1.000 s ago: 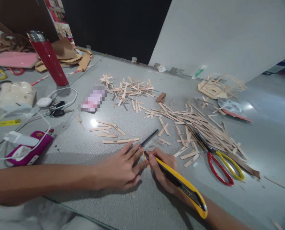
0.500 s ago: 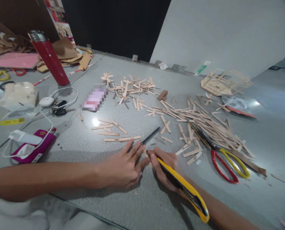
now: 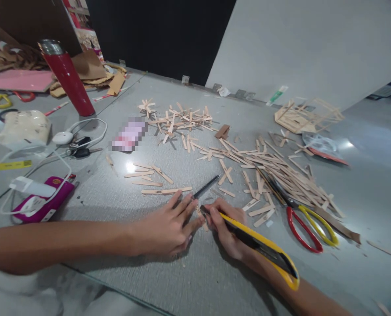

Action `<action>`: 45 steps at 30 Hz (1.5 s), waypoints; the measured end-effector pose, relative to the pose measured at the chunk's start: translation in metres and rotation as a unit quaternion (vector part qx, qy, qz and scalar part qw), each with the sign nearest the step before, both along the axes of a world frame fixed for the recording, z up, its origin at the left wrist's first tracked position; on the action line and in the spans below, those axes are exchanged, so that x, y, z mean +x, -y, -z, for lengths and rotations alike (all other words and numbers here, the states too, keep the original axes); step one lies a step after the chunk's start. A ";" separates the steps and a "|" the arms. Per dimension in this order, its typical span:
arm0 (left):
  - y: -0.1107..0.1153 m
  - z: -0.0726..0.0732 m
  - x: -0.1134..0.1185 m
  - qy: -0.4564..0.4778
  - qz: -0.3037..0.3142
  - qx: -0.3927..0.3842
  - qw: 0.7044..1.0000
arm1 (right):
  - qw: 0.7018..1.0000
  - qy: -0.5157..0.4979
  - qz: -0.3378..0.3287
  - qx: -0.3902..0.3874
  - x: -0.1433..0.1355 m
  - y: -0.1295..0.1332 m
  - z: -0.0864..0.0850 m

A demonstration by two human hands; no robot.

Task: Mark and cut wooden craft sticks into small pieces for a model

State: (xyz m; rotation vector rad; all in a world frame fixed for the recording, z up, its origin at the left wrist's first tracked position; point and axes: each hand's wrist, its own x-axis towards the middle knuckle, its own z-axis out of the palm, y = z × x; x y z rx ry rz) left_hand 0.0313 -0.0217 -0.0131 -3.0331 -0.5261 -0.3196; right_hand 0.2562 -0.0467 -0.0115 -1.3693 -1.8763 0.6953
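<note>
Speckled grey counter (image 3: pixel 189 285) is filling the view, its near edge running slantwise below the person's arms. Just inside that edge, the left hand (image 3: pixel 169 226) is lying palm down with its fingers spread, pressing on the surface beside a small wooden piece (image 3: pixel 206 226); how firmly they are pinning it, I cannot tell. From the other side, the right hand (image 3: pixel 226 219) is clasping a yellow cutter (image 3: pixel 268 243) low near its nose, and the tip is meeting the work close to the left fingertips. Cutting cleanly is likely calling for short, light strokes angled away from those fingertips, with the wood held flat and the left hand set back from the blade's line

Beyond the fingers, a dark slim tool (image 3: pixel 207 186) is lying at a slant, and loose sticks (image 3: pixel 167 192) are resting to its left. Toward the right edge, scissors (image 3: pixel 292 203) with one red and one yellow handle are lying against a long heap of sticks (image 3: pixel 281 171). Toward the left edge, a purple device (image 3: pixel 57 193) is sitting under white cables, with keys (image 3: pixel 82 152) farther up

Farther off, crossed sticks (image 3: pixel 172 120) are clustering mid-counter, a wooden frame (image 3: pixel 294 123) is standing near the far right corner, and a red flask (image 3: pixel 69 81) is standing on the far left, before a black panel (image 3: pixel 162 39)
</note>
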 end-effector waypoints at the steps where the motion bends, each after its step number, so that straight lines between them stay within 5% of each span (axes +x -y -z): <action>1: 0.000 0.000 0.000 0.000 0.002 0.000 1.000 | 1.000 -0.001 -0.005 -0.001 0.000 -0.001 0.000; 36: 0.003 0.000 0.002 0.002 -0.014 0.010 1.000 | 0.996 0.045 -0.076 0.002 0.001 0.001 0.001; 45: 0.001 0.001 0.000 0.003 0.001 0.029 1.000 | 1.000 0.001 -0.018 0.015 -0.001 0.000 0.000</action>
